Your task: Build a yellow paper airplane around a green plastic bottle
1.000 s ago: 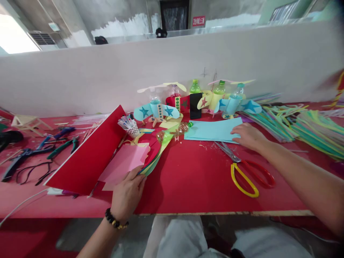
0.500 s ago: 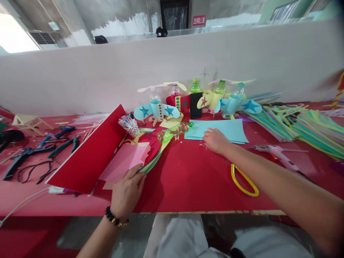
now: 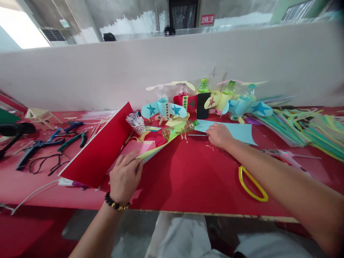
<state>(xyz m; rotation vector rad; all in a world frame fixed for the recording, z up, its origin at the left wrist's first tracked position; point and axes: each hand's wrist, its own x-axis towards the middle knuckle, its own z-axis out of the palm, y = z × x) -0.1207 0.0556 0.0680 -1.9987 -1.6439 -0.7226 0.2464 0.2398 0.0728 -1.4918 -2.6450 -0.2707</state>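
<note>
My left hand [image 3: 125, 173], wearing a beaded bracelet, pinches the near end of some coloured paper sheets [image 3: 153, 152], yellow-green on top. They slope up toward a clear plastic bottle [image 3: 178, 130] with a green cap, lying on its side. Pink paper [image 3: 141, 147] lies beside and partly under this hand. Farther back, my right hand [image 3: 220, 136] has its fingers curled on the near edge of light blue paper [image 3: 242, 132]; the fingertips are partly hidden. Close to my right forearm lies a yellow looped handle [image 3: 251, 184], its other part hidden under the arm.
Bottle airplanes [image 3: 163, 105] with paper wings and a black phone [image 3: 203, 105] stand along the wall. A red board [image 3: 99, 150] leans at left beside a pen cup [image 3: 138, 126] and pliers [image 3: 71, 142]. At right are a glue gun [image 3: 285, 154] and pipe cleaners [image 3: 319, 132].
The view has swung slightly left. The sheets in my left hand have shifted and cover more of the pink paper. The light blue paper's near edge now looks raised by my right hand.
</note>
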